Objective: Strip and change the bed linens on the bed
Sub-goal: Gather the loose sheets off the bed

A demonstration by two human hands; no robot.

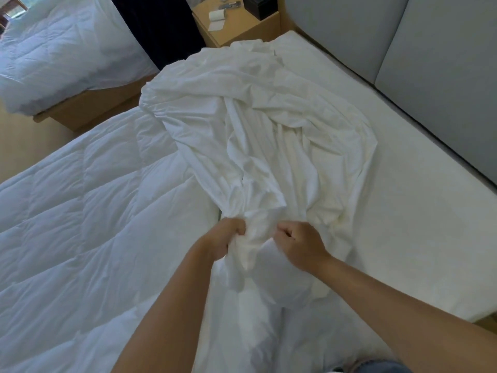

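Head view: left hand and right hand both fisted on a bunched white sheet, close together at its near end. Sheet lies crumpled mid-bed on the bare mattress, overlapping the quilted duvet along the bed's left side.

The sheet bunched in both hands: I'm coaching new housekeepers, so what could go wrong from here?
1. The left hand and right hand grip the sheet close together, so it may stay tangled rather than spread over the mattress.
2. Its left edge overlaps the duvet; a pull might drag that along.
3. Its far end lies by the nightstand; a hard flick could sweep small items off.
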